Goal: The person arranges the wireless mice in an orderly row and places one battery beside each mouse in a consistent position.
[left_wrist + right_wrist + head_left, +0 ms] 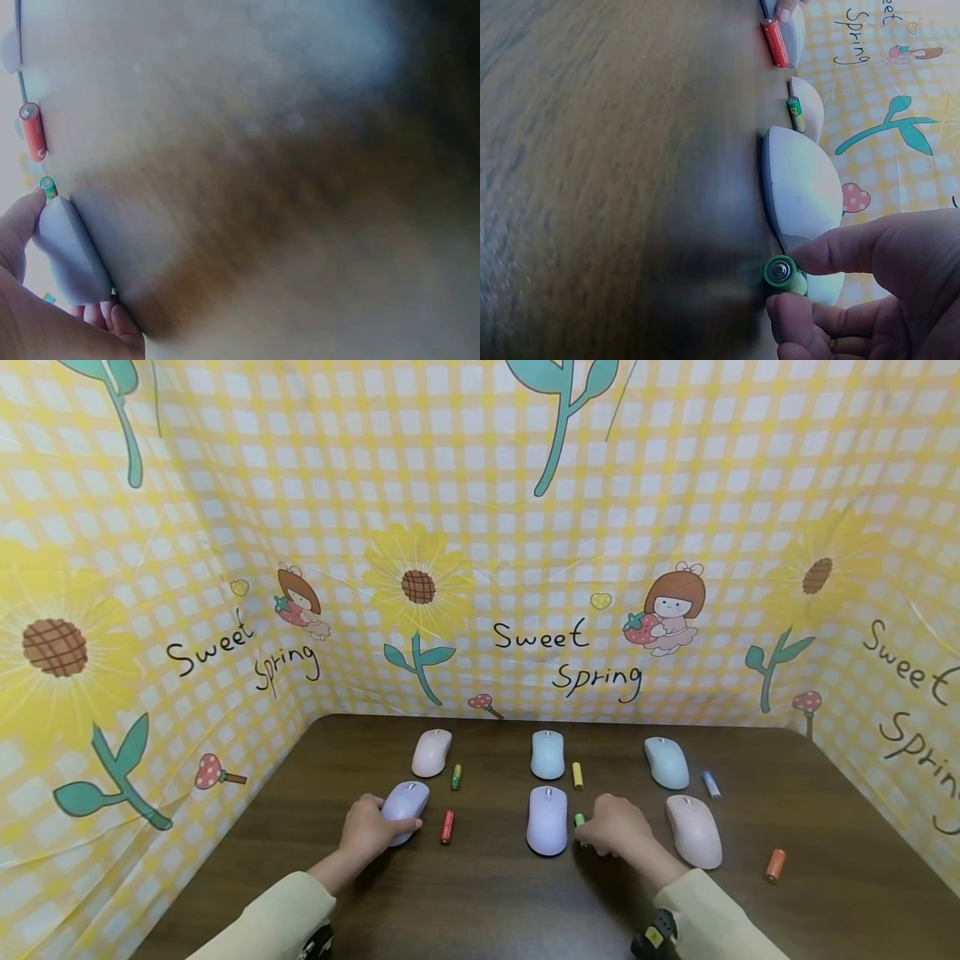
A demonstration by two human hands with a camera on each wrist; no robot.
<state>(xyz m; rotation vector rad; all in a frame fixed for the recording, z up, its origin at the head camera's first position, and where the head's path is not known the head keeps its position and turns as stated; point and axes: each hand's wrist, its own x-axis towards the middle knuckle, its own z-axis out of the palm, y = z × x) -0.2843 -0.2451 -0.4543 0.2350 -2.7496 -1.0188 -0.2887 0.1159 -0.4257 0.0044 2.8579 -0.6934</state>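
Observation:
My left hand (pixel 366 832) holds a lavender computer mouse (pixel 406 800) by its sides at the front left, thumb along the near right side. The left wrist view shows that mouse (pixel 73 251) between thumb and fingers. Right of it lies a red battery (pixel 447 827). With thumb and fingers my right hand (pixel 619 829) pinches a green battery (pixel 579 820), partly hidden behind the fingers. In the right wrist view one end of this battery (pixel 780 273) faces the camera. Just left of it sits another lavender mouse (pixel 547 821).
Behind stand a pale pink mouse (pixel 432 752) and two light blue mice (pixel 547 754), with a green battery (pixel 456 777), a yellow battery (pixel 577 775) and a blue battery (pixel 711 784). At right are a pink mouse (pixel 694 832) and an orange battery (pixel 776 865). Checked cloth (pixel 465 468) surrounds the dark table (pixel 487 910).

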